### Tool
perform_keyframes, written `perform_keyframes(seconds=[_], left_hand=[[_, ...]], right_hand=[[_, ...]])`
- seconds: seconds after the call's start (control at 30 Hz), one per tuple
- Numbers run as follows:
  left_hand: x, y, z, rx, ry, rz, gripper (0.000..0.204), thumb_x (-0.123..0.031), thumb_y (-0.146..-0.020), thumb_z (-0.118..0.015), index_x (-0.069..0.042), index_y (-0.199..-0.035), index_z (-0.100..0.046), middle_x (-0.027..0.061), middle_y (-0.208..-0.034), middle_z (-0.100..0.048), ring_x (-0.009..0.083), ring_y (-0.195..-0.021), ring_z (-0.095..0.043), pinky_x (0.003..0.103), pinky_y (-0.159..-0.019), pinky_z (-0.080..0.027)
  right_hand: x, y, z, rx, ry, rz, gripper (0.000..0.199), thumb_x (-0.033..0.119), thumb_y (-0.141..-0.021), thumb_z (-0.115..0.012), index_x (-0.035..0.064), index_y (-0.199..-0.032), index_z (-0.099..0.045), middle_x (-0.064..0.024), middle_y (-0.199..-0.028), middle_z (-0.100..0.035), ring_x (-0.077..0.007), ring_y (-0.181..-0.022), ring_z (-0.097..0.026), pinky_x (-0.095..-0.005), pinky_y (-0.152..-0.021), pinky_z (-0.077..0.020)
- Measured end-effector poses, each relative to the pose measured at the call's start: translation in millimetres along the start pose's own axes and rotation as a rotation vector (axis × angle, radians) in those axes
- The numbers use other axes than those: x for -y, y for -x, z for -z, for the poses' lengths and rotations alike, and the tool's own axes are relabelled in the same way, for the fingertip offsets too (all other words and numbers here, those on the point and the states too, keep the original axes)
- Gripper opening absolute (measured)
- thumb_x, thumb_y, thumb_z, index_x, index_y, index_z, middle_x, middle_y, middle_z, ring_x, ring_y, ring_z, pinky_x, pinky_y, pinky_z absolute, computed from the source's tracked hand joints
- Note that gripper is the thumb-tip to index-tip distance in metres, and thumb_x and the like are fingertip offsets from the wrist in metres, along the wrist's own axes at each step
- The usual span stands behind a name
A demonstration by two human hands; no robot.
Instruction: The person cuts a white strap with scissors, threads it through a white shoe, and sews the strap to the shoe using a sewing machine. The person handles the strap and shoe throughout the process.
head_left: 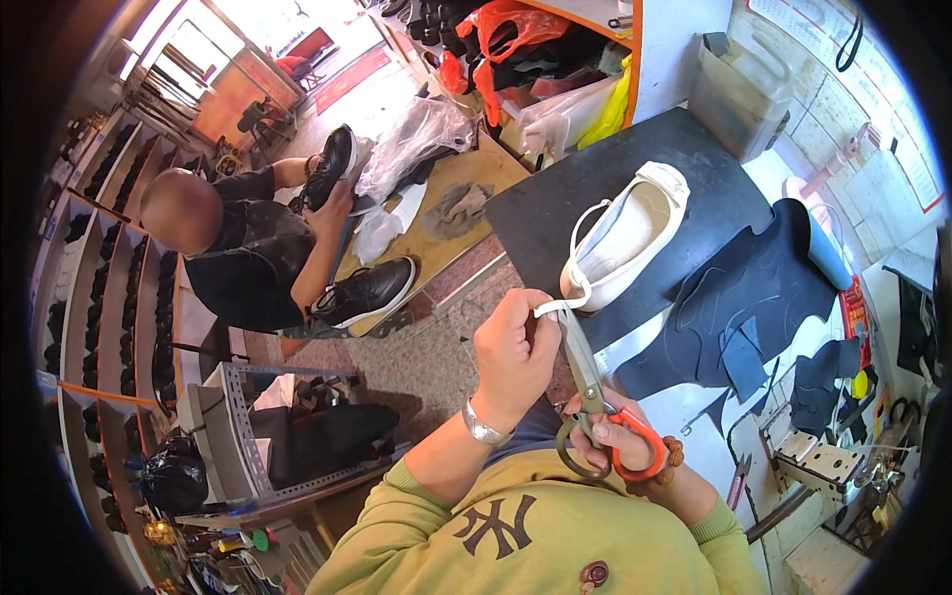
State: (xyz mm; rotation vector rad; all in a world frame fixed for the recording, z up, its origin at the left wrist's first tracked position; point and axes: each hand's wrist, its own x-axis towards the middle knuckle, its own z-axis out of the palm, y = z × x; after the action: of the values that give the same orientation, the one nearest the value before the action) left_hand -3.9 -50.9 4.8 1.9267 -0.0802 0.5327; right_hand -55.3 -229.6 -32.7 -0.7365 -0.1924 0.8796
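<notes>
A white flat shoe [645, 260] with a thin ankle strap [579, 297] rests on a black mat [555, 198] on the worktable. My left hand [514, 347] pinches the loose end of that strap, pulling it out from the shoe's heel. In my right hand [607, 438] are scissors [583, 372] with one orange-red and one dark green handle loop. Their metal blades point up and away from me, with the tips right at the strap beside my left fingertips. Whether the blades touch the strap, I cannot tell.
Cut dark sheet pieces [739, 297] lie right of the mat, near a metal machine [815, 464]. A cloudy plastic jug [739, 94] stands at the back. At left, another person [263, 233] holds a black shoe [332, 164] over a wooden bench [486, 178]. Shelves [129, 268] of shoes stand beyond.
</notes>
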Motion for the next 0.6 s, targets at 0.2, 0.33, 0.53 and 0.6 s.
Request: perform_keyframes(seconds=[0.2,0.33,0.53,0.6], left_hand=[[2.4,0.0,2.8,-0.049,-0.11,-0.224,0.008,0.003,-0.084,-0.062,0.0,-0.09,-0.058,0.0038,-0.071,-0.056,0.0107,-0.057,-0.049,0.022,-0.051,-0.039],[11.9,-4.4,1.3,-0.152,-0.253,-0.526,0.02,0.005,-0.075,-0.068,-0.001,-0.092,-0.059,0.008,-0.076,-0.061,0.0197,-0.058,-0.055,0.026,-0.052,-0.043],[18.3,-3.2,7.4,-0.165,-0.4,-0.651,0.028,0.006,-0.068,-0.071,-0.005,-0.092,-0.061,0.0079,-0.081,-0.065,0.0222,-0.062,-0.06,0.028,-0.052,-0.046],[20.2,-2.7,7.0,-0.188,-0.407,-0.666,0.03,0.005,-0.066,-0.07,-0.006,-0.092,-0.062,0.0064,-0.082,-0.065,0.0209,-0.06,-0.059,0.028,-0.05,-0.045]], right_hand=[[0.2,1.0,-1.0,0.011,0.12,0.036,0.036,0.022,-0.093,-0.056,0.0009,-0.12,-0.045,-0.0056,-0.071,-0.052,-0.0086,-0.053,-0.044,-0.0225,-0.048,-0.0336],[0.4,2.3,-0.4,-0.037,0.227,0.007,0.038,0.021,-0.092,-0.061,0.0017,-0.12,-0.046,-0.0025,-0.074,-0.051,-0.0073,-0.056,-0.042,-0.022,-0.05,-0.0333],[-3.9,0.4,6.3,-0.046,0.268,0.026,0.038,0.017,-0.09,-0.063,0.0021,-0.121,-0.047,-0.001,-0.079,-0.054,-0.006,-0.061,-0.045,-0.0201,-0.054,-0.036],[-7.0,-1.7,8.3,-0.041,0.256,0.05,0.038,0.015,-0.089,-0.064,0.0023,-0.121,-0.048,-0.0005,-0.081,-0.055,-0.0055,-0.064,-0.046,-0.0194,-0.056,-0.0374]])
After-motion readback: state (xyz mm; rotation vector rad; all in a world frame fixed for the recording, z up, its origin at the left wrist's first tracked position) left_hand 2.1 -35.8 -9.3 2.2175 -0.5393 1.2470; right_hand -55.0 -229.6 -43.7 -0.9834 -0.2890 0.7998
